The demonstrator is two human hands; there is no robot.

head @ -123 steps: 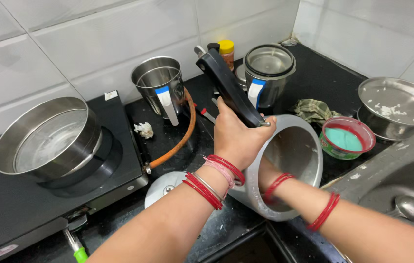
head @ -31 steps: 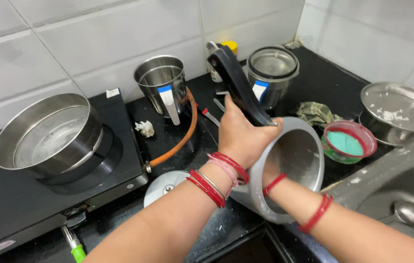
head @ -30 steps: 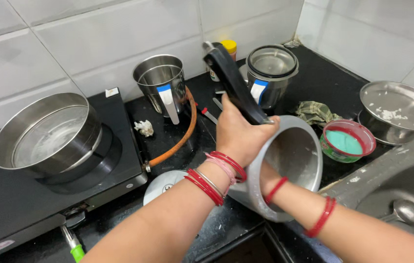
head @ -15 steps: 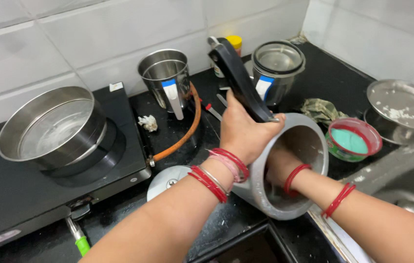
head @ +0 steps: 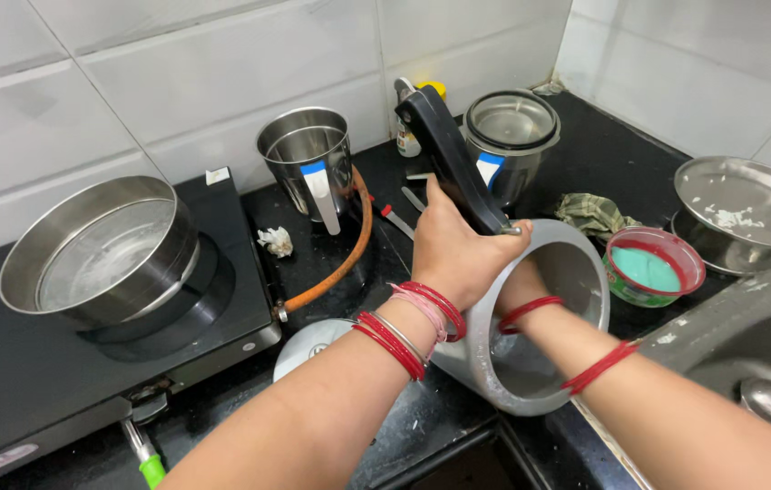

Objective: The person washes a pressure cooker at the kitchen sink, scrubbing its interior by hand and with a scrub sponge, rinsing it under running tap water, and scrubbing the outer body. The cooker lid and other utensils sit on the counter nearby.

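My left hand grips the base of the long black handle of a grey metal pressure cooker, which is tipped on its side on the black counter with its mouth toward me. My right hand reaches deep inside the cooker; only the wrist with its red bangles shows, and the fingers are hidden by the rim. Both forearms wear red bangles.
A steel pot sits on the black stove at left. Two steel mixer jars stand by the tiled wall. An orange gas hose, a round lid, a green-filled tub, a steel plate and the sink surround the cooker.
The cooker has stayed tipped in my left hand. My right hand has shifted a little inside it, and the view has moved slightly.
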